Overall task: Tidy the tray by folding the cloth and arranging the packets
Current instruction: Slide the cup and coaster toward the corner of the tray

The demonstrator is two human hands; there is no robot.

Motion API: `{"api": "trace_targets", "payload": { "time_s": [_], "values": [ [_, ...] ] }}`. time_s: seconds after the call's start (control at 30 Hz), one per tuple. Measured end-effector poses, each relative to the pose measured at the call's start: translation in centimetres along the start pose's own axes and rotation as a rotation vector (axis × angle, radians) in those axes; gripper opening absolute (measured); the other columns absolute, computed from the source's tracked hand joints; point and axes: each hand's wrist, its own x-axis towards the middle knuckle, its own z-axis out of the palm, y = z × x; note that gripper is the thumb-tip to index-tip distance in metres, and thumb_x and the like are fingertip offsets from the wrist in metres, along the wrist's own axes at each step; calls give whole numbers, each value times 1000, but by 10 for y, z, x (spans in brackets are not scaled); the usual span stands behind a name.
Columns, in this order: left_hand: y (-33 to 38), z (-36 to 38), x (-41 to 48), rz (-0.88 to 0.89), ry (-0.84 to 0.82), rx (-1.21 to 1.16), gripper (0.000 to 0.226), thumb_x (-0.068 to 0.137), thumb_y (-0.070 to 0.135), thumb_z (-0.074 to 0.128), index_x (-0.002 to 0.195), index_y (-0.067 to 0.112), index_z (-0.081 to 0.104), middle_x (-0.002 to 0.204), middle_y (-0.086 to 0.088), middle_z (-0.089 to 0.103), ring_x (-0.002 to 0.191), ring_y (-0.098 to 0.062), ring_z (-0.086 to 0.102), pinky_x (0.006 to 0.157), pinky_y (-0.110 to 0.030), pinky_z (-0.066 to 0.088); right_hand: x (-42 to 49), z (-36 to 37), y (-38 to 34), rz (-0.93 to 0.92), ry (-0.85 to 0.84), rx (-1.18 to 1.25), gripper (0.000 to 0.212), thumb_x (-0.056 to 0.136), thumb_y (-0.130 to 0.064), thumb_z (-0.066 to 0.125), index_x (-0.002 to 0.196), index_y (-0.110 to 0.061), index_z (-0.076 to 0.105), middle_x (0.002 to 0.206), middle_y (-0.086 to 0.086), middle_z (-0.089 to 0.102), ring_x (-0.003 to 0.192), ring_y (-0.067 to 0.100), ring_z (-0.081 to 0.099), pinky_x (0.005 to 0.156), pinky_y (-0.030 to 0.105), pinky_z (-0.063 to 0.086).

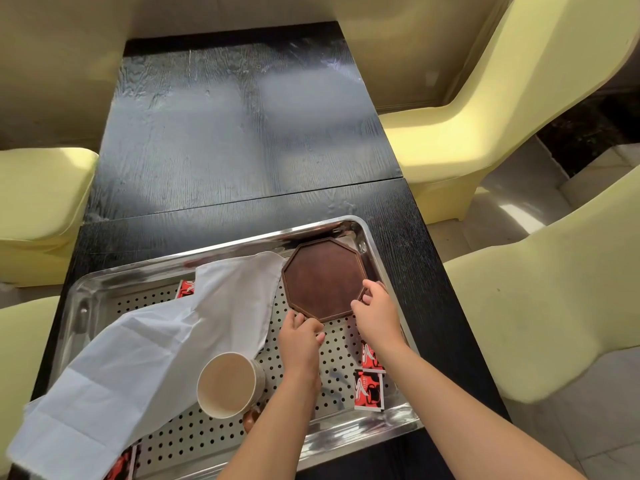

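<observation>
A rectangular stainless-steel tray with a perforated floor [381,416] fills the lower middle of the frame, set on a long black wood-grain table [242,133]. Pale yellow moulded chairs [485,116] stand along both sides of the table.

In the upper right corner of the tray lies a flat dark brown octagonal plate with a raised rim [323,277]. Both hands are at its near edge. The left hand [299,341] has its fingers curled onto the plate's lower left edge. The right hand [375,313] grips the lower right edge, with the thumb on top of the rim and the fingers wrapped round the outside.

A crumpled white cloth [138,358] is unfolded. It runs from beside the plate across the left half of the tray and spills over the tray's lower left rim towards the bottom left of the frame. A tan paper cup [227,384] lies tipped over, its open mouth facing the camera, just left of the left forearm and touching the cloth.

Red, white and black printed packets are scattered about. Two [369,393] lie at the tray's lower right, the farther one partly under the right forearm. One [185,289] peeks out from under the cloth at the upper left of the tray, and another [121,465] shows under the cloth at the bottom left.
</observation>
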Motion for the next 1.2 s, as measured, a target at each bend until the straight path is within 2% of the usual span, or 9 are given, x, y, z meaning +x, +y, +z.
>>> {"api": "trace_targets", "payload": {
  "time_s": [0.2,0.27,0.33,0.47,0.6,0.7,0.8,1.03,1.2],
  "values": [
    [4,-1,1,-7,-13,37,23,80,-6,49,93,8,62,95,1,67,83,-15,57,90,-44,56,1,1,-3,4,-7,11,56,96,-13,58,150,-20,41,147,7,51,114,14,54,102,46,51],
    [4,-2,1,-3,-21,47,23,80,-5,49,91,10,62,80,9,66,78,-14,56,87,-42,55,1,0,-3,5,-11,11,58,96,-15,58,150,-22,41,146,6,52,107,13,54,99,43,53],
    [4,-2,2,-10,-22,54,20,80,-5,49,85,12,59,65,13,57,68,-11,49,83,-41,55,-1,0,-3,5,-19,12,59,95,-15,59,150,-22,41,147,5,52,112,15,55,98,40,51],
    [3,0,-1,-32,-17,39,14,79,-4,50,83,9,54,80,-1,56,75,-15,49,83,-41,56,-7,4,-4,9,-33,-21,61,93,-17,62,149,-22,41,146,7,53,129,22,53,106,46,47],
    [1,-3,-3,-25,-11,22,22,77,-6,49,73,16,51,67,9,54,71,-14,46,73,-36,52,-13,8,-7,-2,-69,-49,65,89,-20,64,149,-22,41,148,7,51,131,23,51,108,47,46],
    [5,-4,-1,1,-3,18,36,79,-6,49,101,18,64,98,4,67,83,-15,54,74,-36,51,-7,6,-11,-28,-65,-66,71,88,-20,65,152,-19,35,161,4,31,139,24,44,111,49,43],
    [11,-4,2,-18,43,45,65,81,-3,52,142,19,47,135,-4,54,102,-14,58,84,-42,57,3,4,-14,-20,-66,-126,74,89,-19,65,155,-16,31,166,2,19,147,23,32,118,46,34],
    [13,-6,3,-24,54,61,57,81,-4,51,132,21,55,132,9,56,97,-10,59,85,-48,60,3,4,-10,11,-98,-110,71,88,-21,67,152,-22,35,151,4,47,129,23,53,104,48,49],
    [11,-9,4,-32,39,50,53,79,-2,51,130,10,54,133,-7,58,100,-15,59,85,-45,59,2,6,-5,14,-100,-92,72,89,-21,67,153,-23,34,151,8,47,135,25,48,108,50,46]
  ]
}}
